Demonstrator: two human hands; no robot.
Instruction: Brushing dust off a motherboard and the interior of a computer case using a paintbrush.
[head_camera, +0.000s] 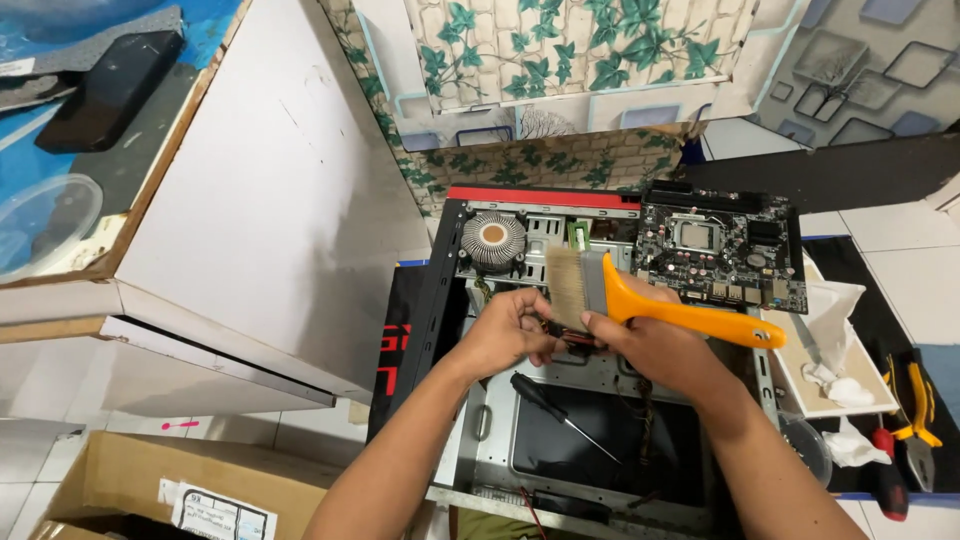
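Note:
My right hand (655, 350) holds an orange-handled paintbrush (640, 300), its bristles pointing left over an open computer case (600, 420). My left hand (510, 330) pinches something small and dark just below the bristles; what it is I cannot tell. A round heatsink cooler (493, 240) lies inside the case at the top left. A black motherboard (722, 248) rests on the case's upper right corner. A black-handled screwdriver (560, 408) lies on the case floor beneath my hands.
A white tray (830, 360) with crumpled tissue sits right of the case. Yellow-handled pliers (918, 415) and a red-handled tool (888, 480) lie at far right. A white cabinet (260, 220) stands left, a cardboard box (150, 490) at bottom left.

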